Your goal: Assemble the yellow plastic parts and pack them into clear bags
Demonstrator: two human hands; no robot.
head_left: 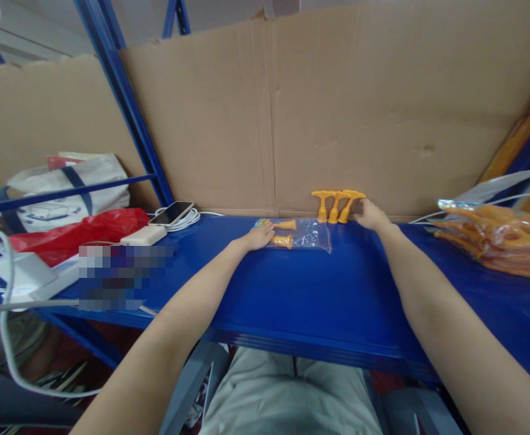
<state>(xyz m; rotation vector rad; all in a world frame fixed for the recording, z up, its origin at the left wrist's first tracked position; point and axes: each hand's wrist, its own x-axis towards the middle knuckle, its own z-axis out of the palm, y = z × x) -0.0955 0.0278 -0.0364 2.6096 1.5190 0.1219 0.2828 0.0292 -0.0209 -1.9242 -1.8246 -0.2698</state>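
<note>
My left hand (261, 235) lies flat over the left end of a clear plastic bag (312, 235) on the blue shelf. Inside the bag are two orange-yellow T-shaped plastic pieces, perhaps toy hammers; my hand covers their left ends. Three matching T-shaped pieces (333, 208) stand in a row against the cardboard, heads up, the rightmost one tilted. Just right of that row is my right hand (370, 215), thumb and fingers apart near the tilted piece. Whether it touches that piece is unclear.
A plastic bag of orange pieces (504, 238) sits at the right. On the left are a phone (172, 213) on a coiled white cable, a white power bank (144, 235), a red plastic bag (92, 232) and a canvas bag (72, 187). A cardboard wall (337, 109) closes the back.
</note>
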